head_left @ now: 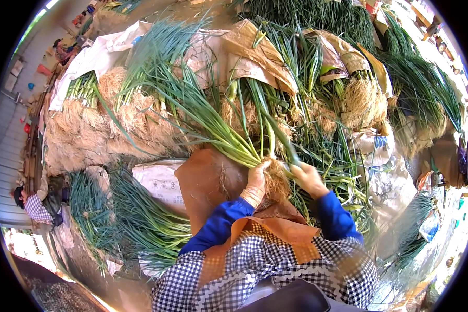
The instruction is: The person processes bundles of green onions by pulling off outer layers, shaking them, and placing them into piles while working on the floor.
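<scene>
My left hand [256, 183] is closed round the lower ends of a fanned bunch of green onions [234, 143], next to their pale, stringy roots [276, 184]. The long green leaves spread away to the upper left. Just right of the roots, my right hand [309, 180] is closed on a long green onion leaf [285, 141], which runs up and left from the fingers and is slightly blurred. Below both hands, an orange-brown sheet [208, 179] covers my lap.
Rooted onion bundles [161, 112] lie across the far side, partly under brown sacking [255, 52]. Loose leaves [333, 171] heap up on the right, beside clear plastic [395, 182]. More onions [151, 218] lie at left. Another person [38, 207] is at the far left.
</scene>
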{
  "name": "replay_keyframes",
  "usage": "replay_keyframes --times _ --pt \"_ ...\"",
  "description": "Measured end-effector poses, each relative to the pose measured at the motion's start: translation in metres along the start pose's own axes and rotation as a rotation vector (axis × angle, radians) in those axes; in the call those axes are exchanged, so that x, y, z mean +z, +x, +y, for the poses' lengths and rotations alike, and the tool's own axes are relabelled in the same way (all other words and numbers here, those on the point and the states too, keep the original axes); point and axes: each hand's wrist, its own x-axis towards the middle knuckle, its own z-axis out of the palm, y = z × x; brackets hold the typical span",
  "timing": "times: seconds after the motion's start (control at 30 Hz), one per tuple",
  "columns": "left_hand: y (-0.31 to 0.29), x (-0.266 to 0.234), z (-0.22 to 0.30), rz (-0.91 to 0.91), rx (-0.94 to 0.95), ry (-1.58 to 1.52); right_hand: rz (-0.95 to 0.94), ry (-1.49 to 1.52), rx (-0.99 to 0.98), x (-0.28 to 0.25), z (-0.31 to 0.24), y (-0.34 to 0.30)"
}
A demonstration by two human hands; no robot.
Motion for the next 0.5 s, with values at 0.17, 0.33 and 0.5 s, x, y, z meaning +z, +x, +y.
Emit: replay_keyframes --times 0.17,0.33,0.5 --pt "-0.015 0.001 0.023 0.054 0.013 -0.022 0.196 -0.277 0.256 -0.13 0.022 -0.065" --pt "-0.004 -0.016 0.015 -0.072 -0.076 -0.181 0.284 -0.999 0.058 -0.088 0.017 0.004" --pt "-0.014 0.001 0.022 -0.284 -0.221 -0.3 -0.407 0.396 0.012 0.001 0.023 0.145"
